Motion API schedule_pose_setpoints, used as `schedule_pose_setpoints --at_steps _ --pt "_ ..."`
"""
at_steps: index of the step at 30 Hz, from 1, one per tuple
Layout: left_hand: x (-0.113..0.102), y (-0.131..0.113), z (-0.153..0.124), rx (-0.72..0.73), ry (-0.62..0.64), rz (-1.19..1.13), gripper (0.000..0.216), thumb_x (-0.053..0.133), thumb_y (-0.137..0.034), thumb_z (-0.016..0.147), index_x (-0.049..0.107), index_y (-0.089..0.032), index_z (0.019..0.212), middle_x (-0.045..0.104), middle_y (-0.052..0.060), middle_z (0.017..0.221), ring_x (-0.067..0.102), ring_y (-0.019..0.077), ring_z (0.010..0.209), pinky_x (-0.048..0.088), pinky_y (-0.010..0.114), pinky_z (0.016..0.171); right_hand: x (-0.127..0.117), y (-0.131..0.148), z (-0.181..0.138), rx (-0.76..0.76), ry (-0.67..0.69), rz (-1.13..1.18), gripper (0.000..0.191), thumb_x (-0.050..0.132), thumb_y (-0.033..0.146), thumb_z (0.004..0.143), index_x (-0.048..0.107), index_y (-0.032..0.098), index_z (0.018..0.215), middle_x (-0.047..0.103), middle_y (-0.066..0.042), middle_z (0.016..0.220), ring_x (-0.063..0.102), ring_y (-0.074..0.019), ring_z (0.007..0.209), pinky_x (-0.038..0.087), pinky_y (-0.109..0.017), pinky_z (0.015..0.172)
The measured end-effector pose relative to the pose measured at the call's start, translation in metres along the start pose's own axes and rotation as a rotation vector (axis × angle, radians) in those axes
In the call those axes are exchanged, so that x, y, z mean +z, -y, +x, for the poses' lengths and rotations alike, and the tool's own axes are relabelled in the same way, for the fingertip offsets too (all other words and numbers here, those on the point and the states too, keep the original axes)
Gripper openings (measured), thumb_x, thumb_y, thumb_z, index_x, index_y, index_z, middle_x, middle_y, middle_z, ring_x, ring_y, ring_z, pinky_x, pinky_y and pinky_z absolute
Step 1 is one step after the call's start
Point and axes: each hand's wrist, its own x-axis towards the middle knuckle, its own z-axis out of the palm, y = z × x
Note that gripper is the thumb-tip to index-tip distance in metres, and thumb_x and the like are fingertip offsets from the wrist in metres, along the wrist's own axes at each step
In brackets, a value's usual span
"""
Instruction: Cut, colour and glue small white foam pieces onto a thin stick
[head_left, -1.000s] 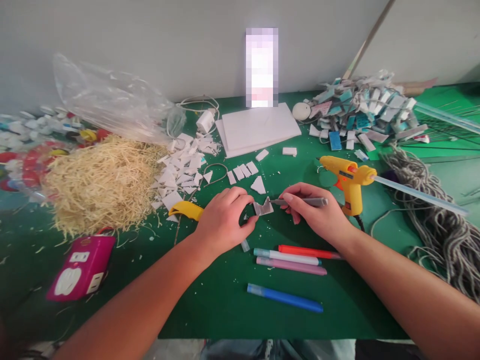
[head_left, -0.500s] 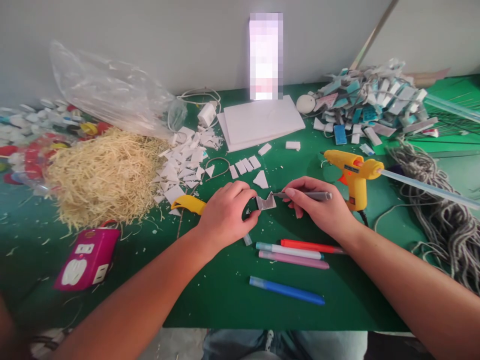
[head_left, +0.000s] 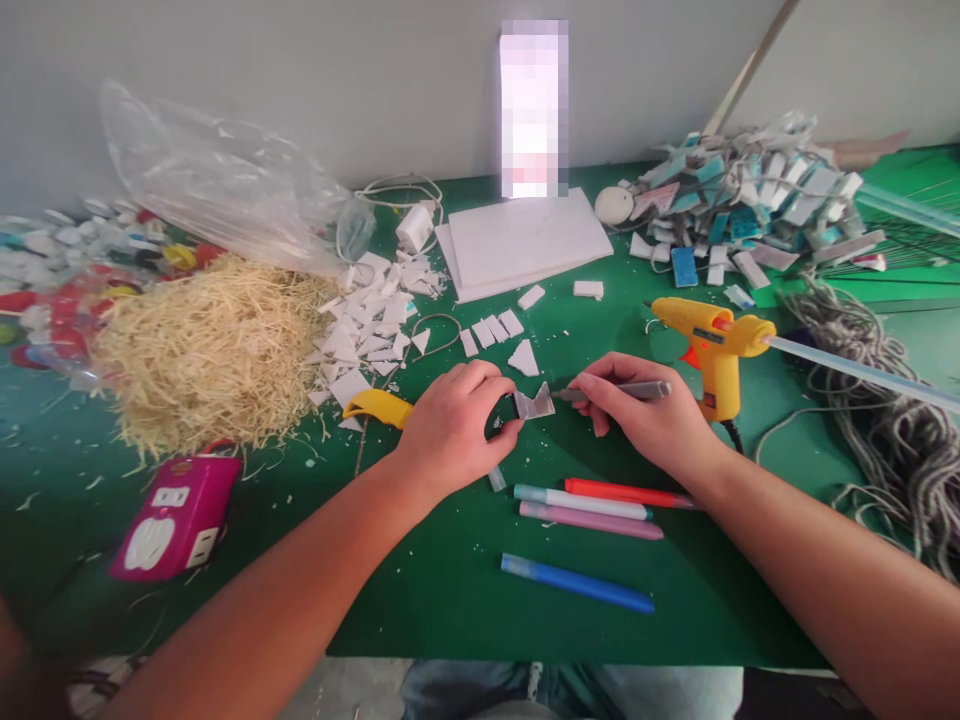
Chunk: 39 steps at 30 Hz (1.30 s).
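Between its thumb and fingers, my left hand (head_left: 465,425) pinches a small grey-coloured foam piece (head_left: 535,403) with a notched top edge. My right hand (head_left: 637,405) is closed around a grey marker (head_left: 626,391), its tip at the right edge of that piece. Just beyond lie a torn white foam scrap (head_left: 523,358) and several small white rectangles (head_left: 491,330). A yellow utility knife (head_left: 377,407) rests partly behind my left hand. Nearer me are a red marker (head_left: 622,492), a white marker (head_left: 585,502), a pink marker (head_left: 592,521) and a blue marker (head_left: 577,583).
A yellow glue gun (head_left: 716,350) stands right of my right hand, beside grey yarn (head_left: 862,390). Straw (head_left: 217,350), white scraps (head_left: 364,325) and a magenta power socket (head_left: 176,517) occupy the left. White sheets (head_left: 529,245) lie at the back; a foam-piece heap (head_left: 757,200) sits back right.
The marker tip in my right hand has shifted slightly right and down, from the notched piece's upper corner to its right edge. My left hand keeps its hold.
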Motion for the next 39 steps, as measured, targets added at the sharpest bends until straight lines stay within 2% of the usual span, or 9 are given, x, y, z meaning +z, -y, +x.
schedule_pose_setpoints --at_steps 14,17,21,24,28,30,33,34,39 --pt "0.0009 -0.0005 0.001 0.02 -0.024 0.003 0.017 0.063 -0.019 0.088 0.066 -0.014 0.104 0.069 0.009 0.102 0.069 0.0226 0.091 0.06 0.035 0.079 -0.0025 -0.0017 -0.0013 -0.01 0.027 0.003 0.03 0.065 0.047 0.085 0.068 0.02 0.071 0.06 0.001 0.047 0.057 -0.0138 0.048 0.046 -0.026 0.053" --pt "0.0014 -0.0008 0.0018 0.028 -0.026 0.004 0.017 0.064 -0.019 0.088 0.067 -0.013 0.104 0.069 0.009 0.101 0.069 0.0229 0.09 0.06 0.035 0.077 -0.0031 -0.0025 -0.0009 0.008 0.069 -0.023 0.032 0.064 0.045 0.086 0.065 0.02 0.065 0.059 0.001 0.045 0.054 -0.0123 0.043 0.044 -0.026 0.05" --pt "0.001 -0.0007 0.0015 0.023 -0.026 0.001 0.017 0.064 -0.019 0.088 0.067 -0.013 0.104 0.069 0.01 0.102 0.069 0.0234 0.091 0.06 0.035 0.077 -0.0034 -0.0019 -0.0002 -0.007 0.012 -0.008 0.028 0.063 0.043 0.085 0.066 0.021 0.069 0.06 0.002 0.046 0.06 -0.0148 0.049 0.049 -0.026 0.054" --pt "0.0004 -0.0006 0.0008 0.018 -0.021 -0.002 0.017 0.063 -0.02 0.089 0.066 -0.013 0.104 0.069 0.009 0.102 0.069 0.0234 0.092 0.06 0.036 0.078 -0.0034 -0.0003 -0.0001 0.017 0.065 -0.029 0.03 0.062 0.043 0.085 0.064 0.021 0.065 0.059 0.002 0.044 0.056 -0.0133 0.043 0.046 -0.026 0.05" --pt "0.0 -0.0008 0.0008 0.023 -0.023 -0.001 0.016 0.062 -0.02 0.09 0.066 -0.014 0.104 0.069 0.009 0.101 0.069 0.0231 0.09 0.06 0.036 0.078 -0.0034 0.0006 -0.0001 0.012 0.022 -0.01 0.027 0.061 0.041 0.083 0.064 0.021 0.065 0.058 0.002 0.043 0.057 -0.0134 0.045 0.045 -0.025 0.05" --pt "0.0 -0.0007 0.0008 0.016 -0.017 -0.007 0.016 0.062 -0.02 0.09 0.066 -0.014 0.104 0.069 0.009 0.101 0.069 0.0232 0.09 0.06 0.036 0.078 -0.0038 -0.0003 -0.0001 0.021 0.054 -0.005 0.027 0.062 0.041 0.081 0.064 0.021 0.064 0.059 0.002 0.045 0.053 -0.0116 0.04 0.041 -0.024 0.045" --pt "0.0001 -0.0006 0.0004 0.003 -0.007 -0.016 0.017 0.062 -0.021 0.089 0.067 -0.014 0.104 0.07 0.01 0.102 0.069 0.0236 0.091 0.06 0.036 0.077 -0.0045 -0.0023 0.0005 0.028 0.072 0.011 0.032 0.063 0.046 0.082 0.063 0.02 0.064 0.061 0.001 0.048 0.048 -0.0099 0.037 0.036 -0.024 0.041" --pt "0.0001 -0.0006 0.0003 -0.005 -0.004 -0.016 0.017 0.062 -0.021 0.089 0.067 -0.014 0.104 0.07 0.01 0.102 0.069 0.0237 0.091 0.06 0.036 0.077 -0.0046 -0.0028 0.0008 0.018 0.062 0.019 0.034 0.063 0.048 0.084 0.064 0.02 0.065 0.057 0.002 0.044 0.05 -0.0111 0.04 0.039 -0.024 0.045" --pt "-0.0028 -0.0017 0.002 -0.018 -0.004 -0.007 0.016 0.06 -0.021 0.091 0.066 -0.015 0.105 0.07 0.009 0.101 0.07 0.0231 0.088 0.06 0.036 0.076 -0.0042 -0.0014 0.0038 0.02 0.066 0.071 0.051 0.066 0.07 0.082 0.067 0.019 0.073 0.062 0.0 0.053 0.054 -0.0122 0.046 0.046 -0.026 0.049"
